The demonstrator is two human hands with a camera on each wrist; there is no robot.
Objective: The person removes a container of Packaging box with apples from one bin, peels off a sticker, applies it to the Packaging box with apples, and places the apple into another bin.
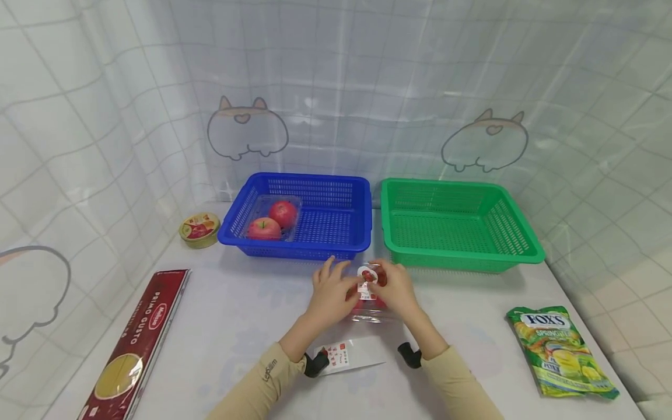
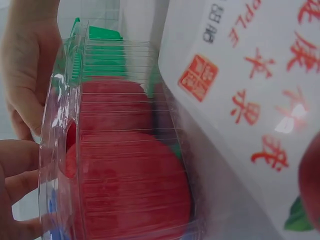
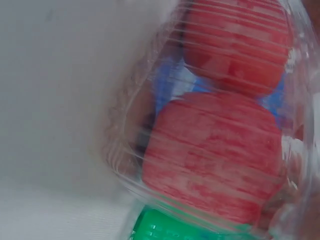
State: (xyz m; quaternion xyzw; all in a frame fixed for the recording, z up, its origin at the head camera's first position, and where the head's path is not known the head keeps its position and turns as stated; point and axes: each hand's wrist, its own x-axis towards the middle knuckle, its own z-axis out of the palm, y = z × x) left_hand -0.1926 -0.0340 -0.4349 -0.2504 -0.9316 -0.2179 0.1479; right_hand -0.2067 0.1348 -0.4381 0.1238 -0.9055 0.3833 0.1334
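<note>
A clear plastic clamshell pack [image 1: 369, 291] with two red apples [image 2: 130, 185] in it is held between both hands just above the white table, in front of the baskets. My left hand [image 1: 336, 284] grips its left side and my right hand [image 1: 392, 284] grips its right side. A white label with red characters [image 2: 250, 100] lies over the pack. Close up, the ribbed clear shell [image 3: 215, 150] wraps the apples, and my left fingers [image 2: 17, 170] press its edge. A second apple pack [image 1: 272, 220] sits in the blue basket [image 1: 336, 233].
An empty green basket [image 1: 517, 248] stands right of the blue one. A small round tin [image 1: 199, 228] sits at the far left, a long red pasta box [image 1: 137, 344] at the near left, a green sweets bag [image 1: 560, 351] at the right. A printed card [image 1: 347, 353] lies under my wrists.
</note>
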